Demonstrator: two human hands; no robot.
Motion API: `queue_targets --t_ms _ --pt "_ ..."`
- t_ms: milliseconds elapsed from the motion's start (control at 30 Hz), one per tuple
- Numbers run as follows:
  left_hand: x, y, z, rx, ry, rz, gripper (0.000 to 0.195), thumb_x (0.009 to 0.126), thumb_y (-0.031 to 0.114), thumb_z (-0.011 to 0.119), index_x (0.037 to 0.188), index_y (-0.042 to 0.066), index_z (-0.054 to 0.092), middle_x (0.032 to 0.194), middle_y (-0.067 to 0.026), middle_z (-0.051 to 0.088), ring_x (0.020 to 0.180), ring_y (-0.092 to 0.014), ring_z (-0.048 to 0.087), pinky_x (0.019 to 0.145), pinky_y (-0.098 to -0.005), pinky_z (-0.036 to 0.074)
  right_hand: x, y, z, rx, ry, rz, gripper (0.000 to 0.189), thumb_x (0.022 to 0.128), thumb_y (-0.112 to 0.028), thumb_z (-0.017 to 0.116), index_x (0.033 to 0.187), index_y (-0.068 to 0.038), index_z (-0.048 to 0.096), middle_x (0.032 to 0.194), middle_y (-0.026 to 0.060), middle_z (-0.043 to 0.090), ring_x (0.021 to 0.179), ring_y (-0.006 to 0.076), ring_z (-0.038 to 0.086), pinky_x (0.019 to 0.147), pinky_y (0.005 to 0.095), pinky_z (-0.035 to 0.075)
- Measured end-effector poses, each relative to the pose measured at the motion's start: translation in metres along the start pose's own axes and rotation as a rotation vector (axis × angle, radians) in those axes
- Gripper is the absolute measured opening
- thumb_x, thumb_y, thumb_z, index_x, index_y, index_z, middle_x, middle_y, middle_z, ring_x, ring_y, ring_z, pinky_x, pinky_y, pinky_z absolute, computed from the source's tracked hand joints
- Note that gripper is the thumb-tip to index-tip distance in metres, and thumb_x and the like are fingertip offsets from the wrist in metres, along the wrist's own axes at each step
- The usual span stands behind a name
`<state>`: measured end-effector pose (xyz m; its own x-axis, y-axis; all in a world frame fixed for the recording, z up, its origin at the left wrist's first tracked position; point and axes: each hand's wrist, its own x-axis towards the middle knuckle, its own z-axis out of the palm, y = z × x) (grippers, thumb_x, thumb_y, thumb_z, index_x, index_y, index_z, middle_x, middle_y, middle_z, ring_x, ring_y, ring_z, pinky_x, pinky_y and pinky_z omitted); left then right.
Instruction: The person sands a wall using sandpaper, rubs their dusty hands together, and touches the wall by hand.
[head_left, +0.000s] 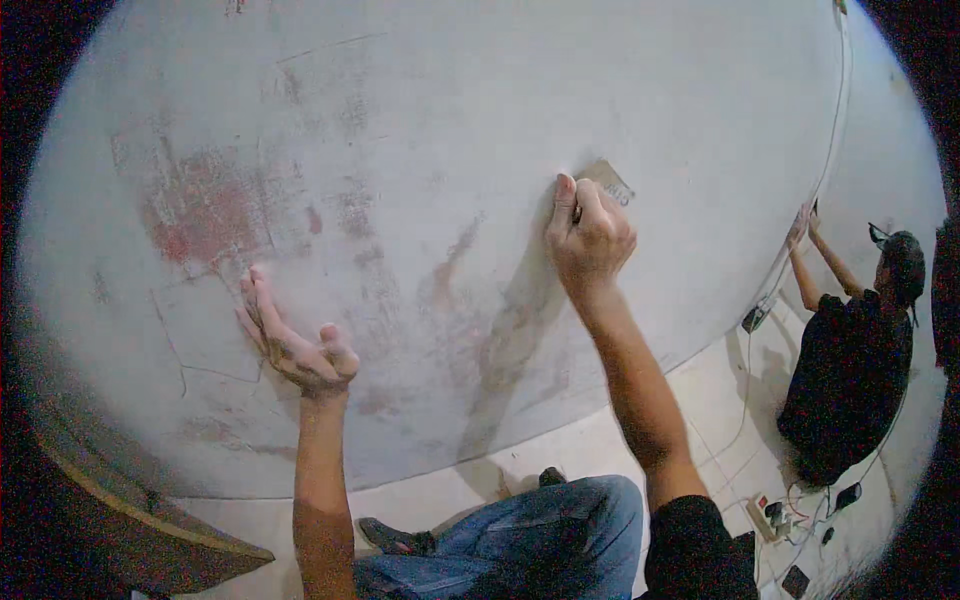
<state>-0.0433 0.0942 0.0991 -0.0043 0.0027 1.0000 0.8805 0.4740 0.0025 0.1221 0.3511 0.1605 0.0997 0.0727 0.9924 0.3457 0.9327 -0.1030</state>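
A pale painted wall (450, 112) fills most of the view, with a reddish worn patch (202, 217) at the left and dark scuffs around the middle. Below the red patch, my left hand (300, 345) is raised in front of the wall, palm up, fingers apart and holding nothing. Further right, my right hand (592, 232) is closed on a small flat piece of sandpaper (606, 180), whose tan, printed back shows beyond the knuckles against the wall. How much of the sheet lies beneath the fingers is hidden.
At the right, another person in black (847, 382) reaches to a cable (836, 112) along the wall corner. A power strip (761, 517) and cords lie on the tiled floor (705, 382). A brown, yellow-edged object (187, 547) stands at lower left. My jeans-clad legs (525, 525) are bent below.
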Motion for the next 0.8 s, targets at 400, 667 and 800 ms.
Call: queue_targets --t_ms 400,667,800 --pt "0.001 -0.017 0.002 -0.061 0.067 0.070 0.071 0.095 0.047 0.031 0.137 -0.010 0.025 0.139 -0.0277 0.038 0.132 -0.041 0.033 0.109 -0.0537 0.017 -0.020 -0.125 0.034 0.292 -0.165 -0.668 0.016 0.079 -0.030 0.060 0.078 -0.015 0.059 0.073 0.0033 0.056 0.065 0.0200 0.058 0.047 0.0297 0.047" --pt "0.014 0.007 -0.012 -0.033 0.029 0.004 0.077 0.094 0.052 0.026 0.137 -0.011 0.024 0.136 -0.0288 0.042 0.129 -0.043 0.037 0.109 -0.0546 0.018 0.041 -0.001 0.003 -0.070 0.108 0.113 0.025 0.087 -0.023 0.062 0.066 -0.012 0.058 0.056 0.0068 0.055 0.046 0.0228 0.053 0.044 0.0362 0.040" --pt "0.018 0.014 -0.013 -0.031 0.010 -0.030 0.077 0.094 0.052 0.026 0.138 -0.010 0.024 0.136 -0.0287 0.042 0.129 -0.044 0.036 0.109 -0.0536 0.018 0.042 -0.062 0.014 -0.003 0.218 0.171 0.028 0.088 -0.019 0.060 0.062 -0.009 0.056 0.053 0.0075 0.053 0.045 0.0219 0.048 0.046 0.0357 0.038"
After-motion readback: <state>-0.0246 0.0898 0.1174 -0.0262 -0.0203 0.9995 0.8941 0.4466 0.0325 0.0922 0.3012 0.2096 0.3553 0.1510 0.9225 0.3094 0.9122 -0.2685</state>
